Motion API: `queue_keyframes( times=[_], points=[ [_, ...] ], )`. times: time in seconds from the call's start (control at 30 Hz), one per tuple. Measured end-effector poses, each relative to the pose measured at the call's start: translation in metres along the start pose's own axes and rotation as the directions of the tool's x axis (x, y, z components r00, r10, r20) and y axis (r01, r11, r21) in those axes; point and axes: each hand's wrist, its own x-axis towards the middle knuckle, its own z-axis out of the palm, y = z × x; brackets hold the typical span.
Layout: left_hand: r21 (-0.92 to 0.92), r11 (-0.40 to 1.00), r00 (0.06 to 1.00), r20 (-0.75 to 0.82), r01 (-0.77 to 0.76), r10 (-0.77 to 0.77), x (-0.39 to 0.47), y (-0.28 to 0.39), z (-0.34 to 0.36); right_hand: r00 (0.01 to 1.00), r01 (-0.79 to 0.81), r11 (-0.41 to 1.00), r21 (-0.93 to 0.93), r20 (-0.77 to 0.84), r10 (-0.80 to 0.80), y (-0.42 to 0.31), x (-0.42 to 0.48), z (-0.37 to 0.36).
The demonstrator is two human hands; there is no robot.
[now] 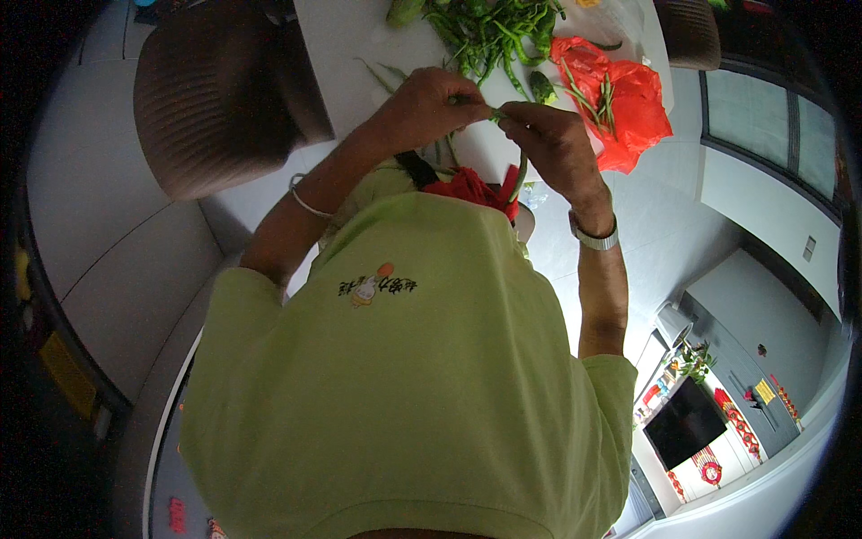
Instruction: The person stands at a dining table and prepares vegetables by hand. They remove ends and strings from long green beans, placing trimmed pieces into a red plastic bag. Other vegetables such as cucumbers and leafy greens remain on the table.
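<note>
My left hand point(441, 101), with a bracelet on its wrist, pinches one part of a green bean point(497, 116). My right hand point(555, 145), a metal watch at its wrist, grips the same bean close by, so the fingertips of both hands nearly meet. A longer bean piece point(521, 172) hangs down below the right hand; whether it joins the pinched part is hidden. Both hands are above the near edge of a white table point(357, 40). Loose beans point(376, 74) lie left of the left hand. A red plastic bag point(636, 101) with several beans on it lies beyond the right hand.
A heap of green peppers point(502, 34) lies on the table, with a cucumber point(404, 10) at its left and a cucumber piece point(542, 87) near the bag. A brown chair point(215, 101) stands at the left. Something red point(468, 192) is at my lap, partly hidden.
</note>
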Motion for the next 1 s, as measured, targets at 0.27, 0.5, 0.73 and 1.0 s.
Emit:
queue_keyframes(
  times=[0.27,0.5,0.73,1.0],
  points=[
    [0.062,0.987,0.931,0.328,0.148,-0.160,-0.005,0.008,-0.012,0.951,0.239,0.921,-0.309,0.267,-0.157,-0.015,0.010,0.000],
    [-0.236,0.958,0.985,0.095,0.163,-0.144,-0.015,-0.003,-0.007,0.999,0.033,0.997,0.065,0.040,-0.036,-0.009,0.007,0.021],
    [-0.408,0.913,0.983,-0.157,0.023,-0.095,-0.004,-0.004,0.009,0.884,-0.241,0.768,0.593,-0.192,0.426,-0.020,0.015,0.039],
    [-0.638,0.716,0.959,0.159,0.281,-0.235,-0.009,-0.008,0.020,0.640,0.118,0.675,0.728,-0.576,0.509,0.012,0.030,-0.011]
  ],
)
